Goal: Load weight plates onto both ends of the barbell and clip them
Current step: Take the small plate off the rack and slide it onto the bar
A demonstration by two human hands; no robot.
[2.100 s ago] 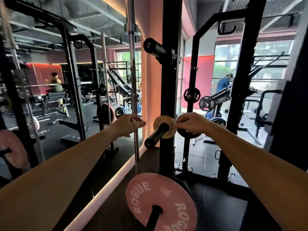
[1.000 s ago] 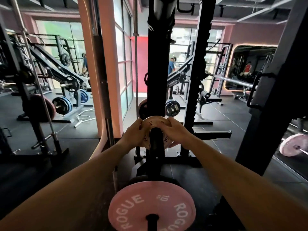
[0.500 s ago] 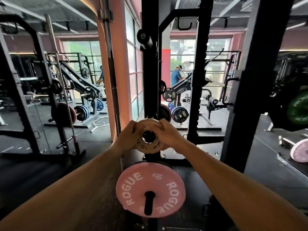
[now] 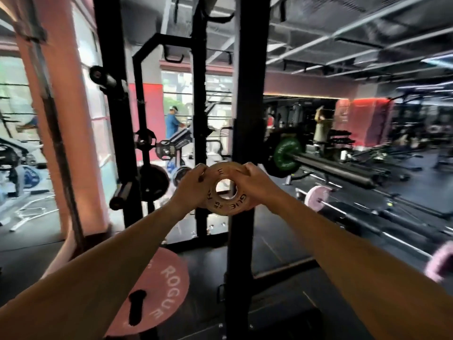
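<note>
A gym with dark rubber flooring [image 4: 282, 244] fills the frame, with two black rack uprights running top to bottom, one left of centre [image 4: 115, 99] and one at centre [image 4: 247, 94], and a salmon-pink pillar [image 4: 66, 123] at the left edge. At the centre of the frame two hands hold one small tan weight plate [image 4: 226, 201] in the air, in front of the centre upright; its hole is empty, so it sits on no peg or bar. The left hand [image 4: 190, 185] curls its fingers round the plate's left rim, and the right hand [image 4: 257, 181] grips the upper right rim, both closed on it. At the lower left one large pink plate [image 4: 166, 288] marked ROGUE sits on a black peg. At mid right one barbell [image 4: 335, 165] rests in the rack carrying one green plate [image 4: 286, 154]; below it a second bar on the floor bears one pale pink plate [image 4: 317, 198]. Another pink plate [image 4: 441, 263] shows blurred at the right edge. One person in blue [image 4: 172, 122] stands far back.
</note>
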